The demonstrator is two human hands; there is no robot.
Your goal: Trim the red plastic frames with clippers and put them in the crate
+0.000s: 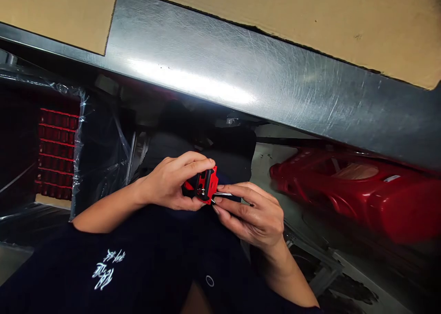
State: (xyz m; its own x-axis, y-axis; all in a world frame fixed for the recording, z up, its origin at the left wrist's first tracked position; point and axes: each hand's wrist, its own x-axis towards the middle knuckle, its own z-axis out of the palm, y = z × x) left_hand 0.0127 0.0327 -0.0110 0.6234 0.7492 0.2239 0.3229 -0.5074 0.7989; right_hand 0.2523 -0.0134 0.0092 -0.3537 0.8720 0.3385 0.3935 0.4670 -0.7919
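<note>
My left hand (pixel 174 181) is closed around a small red and black plastic part (pixel 212 184), thumb and fingers on opposite edges. Bits of shiny metal show in the part's dark opening. From the right, my right hand (pixel 257 213) pinches a thin metal rod (pixel 224 193) between its fingers, close against the red face. Whether the rod goes into the part or only touches it, I cannot tell. A small dark tip shows by the right fingertips, its kind unclear. Both hands are in front of my dark shirt (pixel 155 263), below the table edge.
A scratched metal table (pixel 193 52) crosses the top, with cardboard sheets (pixel 292 11) on it. At left, a plastic-lined container (pixel 82 135) holds stacked red parts (pixel 57 155). A large glossy red plastic shell (pixel 361 185) lies at right, under the table edge.
</note>
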